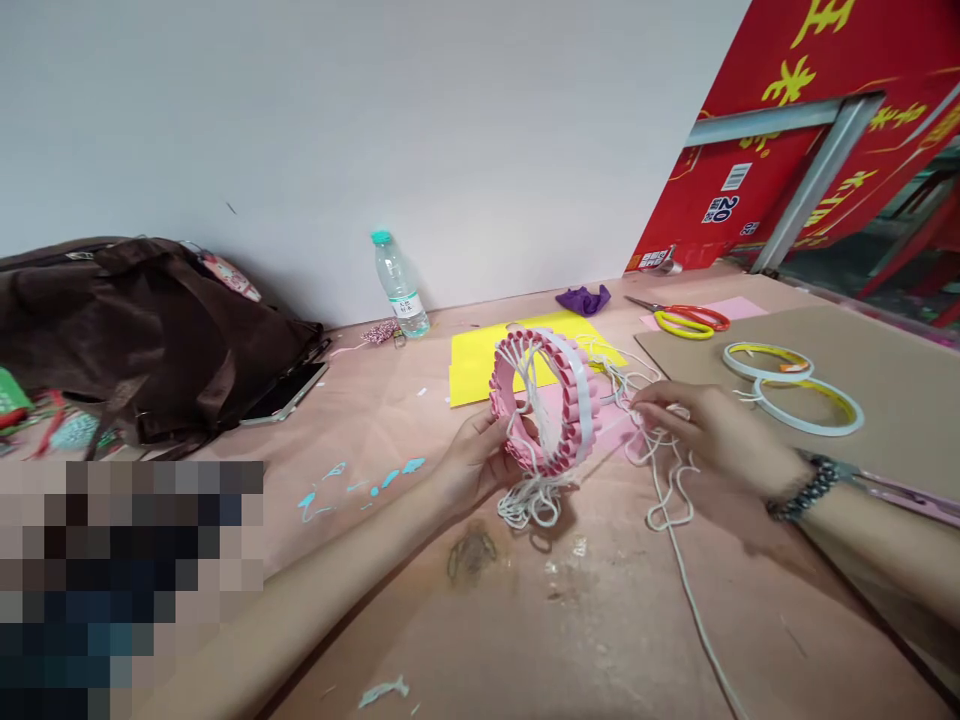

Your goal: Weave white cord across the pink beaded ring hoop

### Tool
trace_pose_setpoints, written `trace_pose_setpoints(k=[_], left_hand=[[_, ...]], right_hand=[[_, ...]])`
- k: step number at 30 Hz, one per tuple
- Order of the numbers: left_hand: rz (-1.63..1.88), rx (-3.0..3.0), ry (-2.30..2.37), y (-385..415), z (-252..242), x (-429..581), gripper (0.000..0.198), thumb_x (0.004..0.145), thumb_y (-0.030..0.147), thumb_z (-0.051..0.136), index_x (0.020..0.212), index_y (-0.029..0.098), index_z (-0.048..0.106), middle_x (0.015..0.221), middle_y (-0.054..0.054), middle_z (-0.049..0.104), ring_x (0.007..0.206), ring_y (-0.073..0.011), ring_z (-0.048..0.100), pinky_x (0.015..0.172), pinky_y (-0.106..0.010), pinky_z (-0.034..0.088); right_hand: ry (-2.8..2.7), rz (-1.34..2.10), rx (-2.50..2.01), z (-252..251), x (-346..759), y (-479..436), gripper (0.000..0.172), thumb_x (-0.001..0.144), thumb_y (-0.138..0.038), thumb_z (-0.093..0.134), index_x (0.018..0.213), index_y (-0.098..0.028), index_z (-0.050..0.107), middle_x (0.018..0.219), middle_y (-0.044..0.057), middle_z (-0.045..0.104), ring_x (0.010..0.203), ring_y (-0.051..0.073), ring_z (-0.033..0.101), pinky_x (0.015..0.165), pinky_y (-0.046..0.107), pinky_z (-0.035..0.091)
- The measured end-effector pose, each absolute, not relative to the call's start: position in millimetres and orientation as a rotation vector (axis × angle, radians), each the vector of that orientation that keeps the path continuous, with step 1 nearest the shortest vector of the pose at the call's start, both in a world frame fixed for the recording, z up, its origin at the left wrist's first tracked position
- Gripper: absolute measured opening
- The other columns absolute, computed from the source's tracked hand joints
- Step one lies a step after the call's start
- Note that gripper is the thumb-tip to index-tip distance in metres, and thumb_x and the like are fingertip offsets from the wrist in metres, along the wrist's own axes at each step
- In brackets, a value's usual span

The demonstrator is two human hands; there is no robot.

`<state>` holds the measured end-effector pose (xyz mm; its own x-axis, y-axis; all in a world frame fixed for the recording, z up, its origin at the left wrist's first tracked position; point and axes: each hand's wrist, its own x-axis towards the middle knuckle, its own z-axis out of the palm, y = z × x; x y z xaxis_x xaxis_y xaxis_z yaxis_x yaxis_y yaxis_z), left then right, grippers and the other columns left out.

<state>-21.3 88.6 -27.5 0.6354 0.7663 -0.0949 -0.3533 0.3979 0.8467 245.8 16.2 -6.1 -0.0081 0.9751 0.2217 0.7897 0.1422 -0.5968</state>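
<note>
In the head view, my left hand (484,455) grips the lower left side of a pink ring (581,410) built from rolled paper tubes, with a white band around its outside. White string (534,500) crosses the ring's opening and hangs in a looped bundle below it. My right hand (694,425), wearing a beaded bracelet (806,490), has its fingers closed together at loose white string (664,510) to the right of the ring. One strand of that string trails down to the table's front edge.
Yellow paper (472,365) lies behind the ring. Scissors (686,322), two tape rolls (814,405) and brown cardboard (900,365) sit at right. A water bottle (401,285) stands near the wall; a dark bag (150,330) and a phone (289,395) lie at left.
</note>
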Motion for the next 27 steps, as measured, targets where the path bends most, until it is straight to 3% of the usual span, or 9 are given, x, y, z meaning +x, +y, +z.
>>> trace_pose_setpoints(k=[4, 7, 9, 12, 14, 19, 22, 25, 27], left_hand=[[0.753, 0.906, 0.533, 89.4, -26.6, -21.2, 0.035, 0.071, 0.035, 0.074, 0.095, 0.011, 0.062, 0.077, -0.004, 0.064, 0.063, -0.0126, 0.061, 0.063, -0.028, 0.054], [0.738, 0.924, 0.541, 88.5, -27.7, -20.7, 0.035, 0.074, 0.032, 0.071, 0.101, 0.012, 0.061, 0.082, -0.006, 0.065, 0.064, -0.0135, 0.062, 0.065, -0.029, 0.053], [0.728, 0.933, 0.548, 87.9, -29.0, -20.8, 0.036, 0.075, 0.032, 0.070, 0.104, 0.013, 0.060, 0.085, -0.007, 0.066, 0.065, -0.0142, 0.062, 0.066, -0.031, 0.053], [0.721, 0.948, 0.562, 87.4, -30.3, -21.3, 0.035, 0.077, 0.032, 0.068, 0.105, 0.013, 0.059, 0.087, -0.008, 0.066, 0.065, -0.0151, 0.063, 0.066, -0.033, 0.053], [0.723, 0.948, 0.553, 87.6, -30.5, -21.7, 0.035, 0.078, 0.032, 0.067, 0.106, 0.014, 0.059, 0.086, -0.007, 0.066, 0.066, -0.0152, 0.063, 0.066, -0.033, 0.054], [0.768, 0.917, 0.516, 91.2, -30.9, -22.9, 0.033, 0.075, 0.035, 0.070, 0.100, 0.014, 0.061, 0.085, -0.006, 0.066, 0.067, -0.0147, 0.063, 0.064, -0.030, 0.053], [0.793, 0.925, 0.519, 92.7, -31.2, -23.1, 0.033, 0.075, 0.035, 0.069, 0.098, 0.013, 0.061, 0.085, -0.006, 0.066, 0.067, -0.0142, 0.062, 0.064, -0.030, 0.053], [0.783, 0.929, 0.541, 91.6, -30.6, -22.6, 0.038, 0.072, 0.035, 0.073, 0.100, 0.013, 0.060, 0.086, -0.006, 0.066, 0.068, -0.0155, 0.063, 0.065, -0.031, 0.054], [0.769, 0.915, 0.538, 90.2, -30.2, -22.3, 0.042, 0.069, 0.035, 0.075, 0.102, 0.013, 0.060, 0.086, -0.006, 0.066, 0.067, -0.0151, 0.063, 0.063, -0.029, 0.053]], right_hand=[[-1.984, -0.119, -1.862, -13.5, 277.7, 29.0, 0.027, 0.086, -0.022, 0.042, 0.087, -0.015, 0.068, 0.092, 0.016, 0.069, 0.093, 0.032, 0.063, 0.083, 0.048, 0.047], [-2.052, 0.100, -1.626, -8.2, 250.6, 13.5, 0.043, 0.088, -0.025, 0.042, 0.129, -0.015, 0.049, 0.130, 0.014, 0.055, 0.116, 0.027, 0.054, 0.095, 0.042, 0.044], [-2.084, 0.481, -1.375, 0.0, 218.3, -3.3, 0.052, 0.089, -0.032, 0.046, 0.139, -0.022, 0.036, 0.134, 0.010, 0.053, 0.115, 0.023, 0.055, 0.091, 0.037, 0.048], [-2.097, 0.903, -1.163, 8.7, 188.0, -18.5, 0.035, 0.087, -0.038, 0.054, 0.119, -0.024, 0.057, 0.109, 0.005, 0.068, 0.096, 0.019, 0.064, 0.081, 0.030, 0.052], [-2.011, 0.898, -1.262, 8.2, 195.4, -14.7, 0.025, 0.089, -0.040, 0.050, 0.098, -0.023, 0.066, 0.091, 0.003, 0.072, 0.080, 0.017, 0.066, 0.072, 0.028, 0.053], [-1.874, 0.048, -1.862, -4.6, 275.7, 23.0, 0.028, 0.089, -0.033, 0.043, 0.089, -0.017, 0.067, 0.086, 0.011, 0.071, 0.075, 0.027, 0.067, 0.067, 0.039, 0.050], [-1.894, -0.337, -1.998, -9.4, 296.8, 32.4, 0.026, 0.084, -0.022, 0.044, 0.089, -0.013, 0.068, 0.092, 0.020, 0.069, 0.091, 0.037, 0.064, 0.080, 0.052, 0.046], [-1.978, -0.037, -1.699, -9.1, 264.6, 18.9, 0.040, 0.086, -0.022, 0.043, 0.124, -0.016, 0.054, 0.124, 0.014, 0.060, 0.113, 0.029, 0.056, 0.094, 0.045, 0.045], [-2.007, 0.400, -1.413, -5.7, 226.7, 2.4, 0.046, 0.091, -0.031, 0.042, 0.136, -0.024, 0.041, 0.133, 0.008, 0.054, 0.117, 0.024, 0.054, 0.092, 0.040, 0.048]])
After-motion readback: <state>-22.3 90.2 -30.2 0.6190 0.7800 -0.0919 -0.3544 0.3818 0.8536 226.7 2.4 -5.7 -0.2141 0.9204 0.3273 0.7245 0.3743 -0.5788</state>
